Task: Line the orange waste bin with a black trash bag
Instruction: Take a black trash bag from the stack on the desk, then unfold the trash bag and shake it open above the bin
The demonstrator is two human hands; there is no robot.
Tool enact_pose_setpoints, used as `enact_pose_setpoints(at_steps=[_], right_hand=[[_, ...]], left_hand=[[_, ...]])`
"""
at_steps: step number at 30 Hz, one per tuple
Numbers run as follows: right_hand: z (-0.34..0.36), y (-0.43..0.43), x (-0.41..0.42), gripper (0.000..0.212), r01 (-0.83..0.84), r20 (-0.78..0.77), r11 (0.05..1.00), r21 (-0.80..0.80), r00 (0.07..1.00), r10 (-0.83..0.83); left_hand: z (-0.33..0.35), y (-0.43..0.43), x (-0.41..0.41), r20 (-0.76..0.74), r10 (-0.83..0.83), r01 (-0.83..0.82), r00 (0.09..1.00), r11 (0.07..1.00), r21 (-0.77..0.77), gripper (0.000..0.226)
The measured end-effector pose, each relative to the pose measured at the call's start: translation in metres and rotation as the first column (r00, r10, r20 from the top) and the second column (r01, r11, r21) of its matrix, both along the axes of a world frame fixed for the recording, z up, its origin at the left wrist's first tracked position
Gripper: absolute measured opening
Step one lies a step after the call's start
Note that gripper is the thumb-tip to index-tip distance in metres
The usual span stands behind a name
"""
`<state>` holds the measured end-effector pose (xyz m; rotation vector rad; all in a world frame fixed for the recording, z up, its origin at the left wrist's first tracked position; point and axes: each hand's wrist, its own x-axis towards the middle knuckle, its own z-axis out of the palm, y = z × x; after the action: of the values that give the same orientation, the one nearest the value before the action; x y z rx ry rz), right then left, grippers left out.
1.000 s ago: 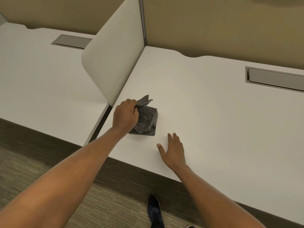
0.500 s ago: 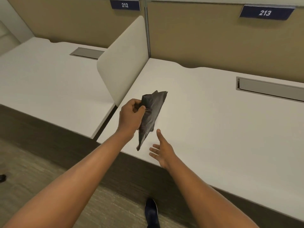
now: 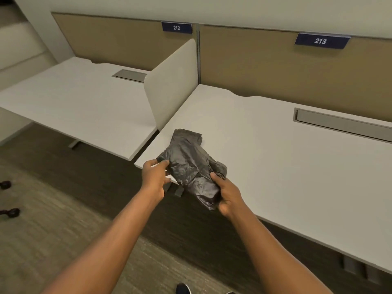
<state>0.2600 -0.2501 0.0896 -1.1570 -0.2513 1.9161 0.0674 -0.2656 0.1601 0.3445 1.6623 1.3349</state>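
Head view, near to far. Dark shoe tip (image 3: 182, 288) at bottom edge, on grey-brown carpet (image 3: 42, 240). Two bare forearms rising from the lower corners toward centre frame.

Left hand (image 3: 153, 177): fingers curled, thumb and fingertips pinching the left corner of the black trash bag (image 3: 191, 166). Right hand (image 3: 228, 195): closed around the lower right end of the same bag, thumb pressed on top of the crumpled plastic. Bag partly folded, wrinkled, held between both hands over the front edge of the right desk (image 3: 297, 166); upper folded end reaching over the desktop, whether touching it or raised cannot be told.

Dark base panel (image 3: 95, 177) running below the desk fronts. Two dark castor-like objects (image 3: 8, 198) at far left on the carpet, too small to identify further.

Right desk: white top, wavy rear edge, grey recessed cable tray (image 3: 343, 126) near the back right. Left desk (image 3: 74, 107): white top, separated from the right desk by a narrow gap, smaller grey cable tray (image 3: 130, 75) near its rear. White rounded divider screen (image 3: 172, 81) standing upright between the two desks, just beyond the bag.

Tan partition wall (image 3: 265, 66) behind both desks. Blue number plate reading 212 (image 3: 176, 28) above the left bay; blue number plate reading 213 (image 3: 321, 40) above the right bay. Orange waste bin out of frame.
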Motion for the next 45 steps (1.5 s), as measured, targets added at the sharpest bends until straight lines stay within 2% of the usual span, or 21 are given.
enact_pose_setpoints(at_steps=[2,3,4,6,8,10,11,14,16,18,20,22,24,26,29,31,33,38,41,43,45], right_hand=[[0.005,-0.014,0.006,0.030,-0.067,0.257,0.990,0.128,0.966,0.032],[0.009,-0.023,0.007,0.027,-0.110,0.373,0.977,0.183,0.927,0.035],[0.014,-0.032,0.007,0.025,-0.159,0.480,0.958,0.237,0.877,0.026],[0.023,-0.053,0.004,0.023,-0.301,0.699,0.890,0.342,0.715,-0.026],[0.030,-0.080,-0.003,0.023,-0.487,0.850,0.774,0.405,0.513,-0.121],[0.036,-0.109,-0.008,0.022,-0.648,0.900,0.637,0.417,0.391,-0.191],[0.038,-0.124,-0.010,0.024,-0.719,0.919,0.575,0.391,0.338,-0.203],[0.043,-0.168,-0.013,0.031,-0.882,0.961,0.405,0.240,0.158,-0.226],[0.046,-0.194,-0.013,0.050,-0.928,0.977,0.332,0.169,0.113,-0.180],[0.054,-0.217,-0.013,0.057,-0.899,0.972,0.369,0.235,0.211,-0.106],[0.061,-0.235,-0.012,0.048,-0.778,0.925,0.517,0.356,0.374,-0.073],[0.069,-0.246,-0.011,0.042,-0.615,0.880,0.680,0.399,0.466,-0.095],[0.076,-0.254,-0.008,0.049,-0.550,0.884,0.759,0.348,0.463,-0.070],[0.081,-0.261,-0.004,0.051,-0.608,0.909,0.749,0.264,0.416,0.017],[0.084,-0.274,0.004,0.029,-0.707,0.938,0.677,0.207,0.341,0.069],[0.084,-0.284,0.015,0.016,-0.730,0.934,0.650,0.210,0.346,0.088],[0.085,-0.297,0.027,0.011,-0.703,0.880,0.665,0.252,0.452,0.144],[0.083,-0.325,0.060,0.015,-0.433,0.554,0.853,0.292,0.804,0.218],[0.082,-0.334,0.069,0.017,-0.274,0.350,0.934,0.230,0.919,0.183],[0.084,-0.340,0.069,0.016,-0.241,0.280,0.949,0.204,0.943,0.179],[0.086,-0.348,0.066,0.016,-0.264,0.266,0.938,0.223,0.943,0.202]], left_hand=[[-0.009,-0.022,0.003,-0.317,-0.012,-0.011,0.948,0.997,-0.071,0.040],[-0.012,-0.032,0.006,-0.434,-0.041,0.016,0.900,0.998,-0.061,0.040],[-0.015,-0.042,0.011,-0.482,-0.093,0.078,0.871,0.996,-0.052,0.034],[-0.019,-0.060,0.023,-0.343,-0.269,0.258,0.900,0.963,-0.079,0.034],[-0.021,-0.078,0.031,-0.006,-0.428,0.425,0.904,0.900,-0.096,0.053],[-0.022,-0.097,0.032,0.291,-0.437,0.465,0.851,0.885,-0.033,0.066],[-0.024,-0.107,0.029,0.376,-0.411,0.445,0.831,0.896,-0.004,0.067],[-0.029,-0.143,0.018,0.439,-0.344,0.376,0.830,0.926,0.014,0.054],[-0.030,-0.166,0.013,0.467,-0.292,0.330,0.835,0.944,0.000,0.044],[-0.030,-0.186,0.010,0.474,-0.254,0.300,0.843,0.954,-0.022,0.039],[-0.028,-0.204,0.009,0.462,-0.256,0.298,0.849,0.955,-0.017,0.032],[-0.025,-0.222,0.010,0.434,-0.297,0.319,0.851,0.947,0.021,0.024],[-0.021,-0.240,0.012,0.379,-0.359,0.362,0.853,0.930,0.066,0.024],[-0.015,-0.258,0.016,0.334,-0.395,0.385,0.856,0.918,0.100,0.028],[-0.005,-0.284,0.024,0.322,-0.411,0.389,0.853,0.911,0.135,0.032],[-0.001,-0.302,0.031,0.321,-0.394,0.363,0.861,0.919,0.154,0.040],[0.002,-0.322,0.037,0.319,-0.363,0.325,0.876,0.931,0.166,0.048],[-0.006,-0.369,0.043,0.394,-0.244,0.179,0.886,0.964,0.194,0.047],[-0.015,-0.395,0.039,0.411,-0.163,0.116,0.897,0.984,0.137,0.040],[-0.020,-0.410,0.037,0.256,-0.075,0.074,0.964,0.997,0.013,0.040],[-0.024,-0.420,0.034,-0.078,-0.022,0.012,0.997,0.993,-0.119,0.051]])
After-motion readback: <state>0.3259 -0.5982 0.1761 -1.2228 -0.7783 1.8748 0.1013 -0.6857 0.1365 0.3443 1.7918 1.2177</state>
